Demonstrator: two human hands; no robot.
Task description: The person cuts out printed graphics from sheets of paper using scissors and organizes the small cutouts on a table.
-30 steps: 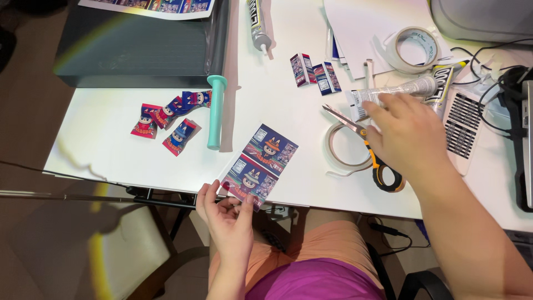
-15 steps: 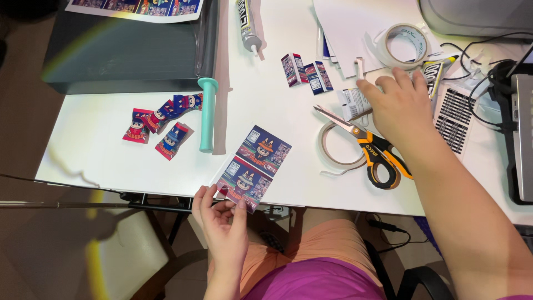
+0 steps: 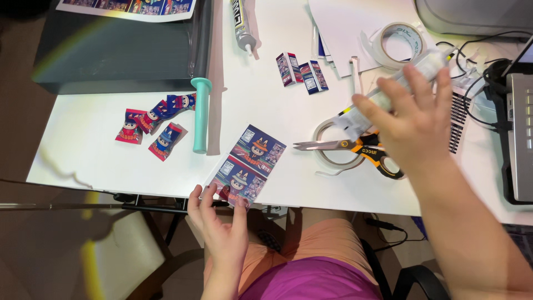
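My left hand pinches the near corner of a printed sheet with two cartoon panels, which lies at the front edge of the white table. My right hand is raised over the table's right side, its fingers shut on a long whitish glue tube that slants up to the right. Just below that hand lie scissors with orange and black handles, blades pointing left, on top of a tape ring.
Several small printed wrappers lie at left beside the teal handle of a dark paper trimmer. Small printed boxes, a tape roll, another tube and white sheets lie farther back. A laptop with cables is at right.
My right hand let go of the scissors, which now lie on the table, reached to the back right and lifted the glue tube. My left hand stayed on the printed sheet.
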